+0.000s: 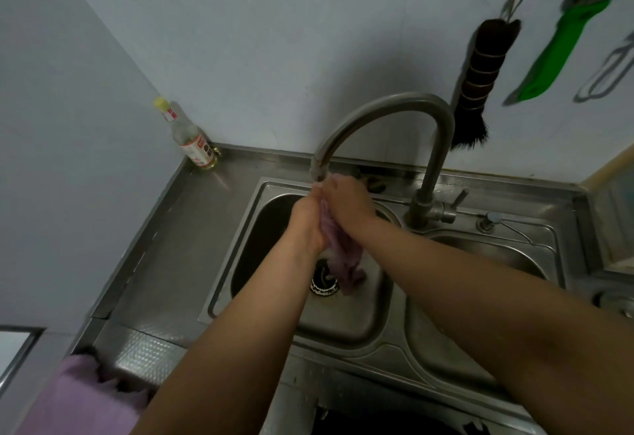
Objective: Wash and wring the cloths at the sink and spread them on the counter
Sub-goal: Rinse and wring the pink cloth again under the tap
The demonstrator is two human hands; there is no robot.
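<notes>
While under faucet [384, 115], left hand [307, 220] and right hand [346, 199] grip purple cloth [338, 247] between them (tail hanging over sink [356, 318]).

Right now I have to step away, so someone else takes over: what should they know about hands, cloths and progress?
Left hand and right hand both grip the purple cloth under the tap, over the left sink basin. Its tail hangs toward the drain. Another purple cloth lies at the counter's near left. Washing underway; wringing and spreading remain.
</notes>
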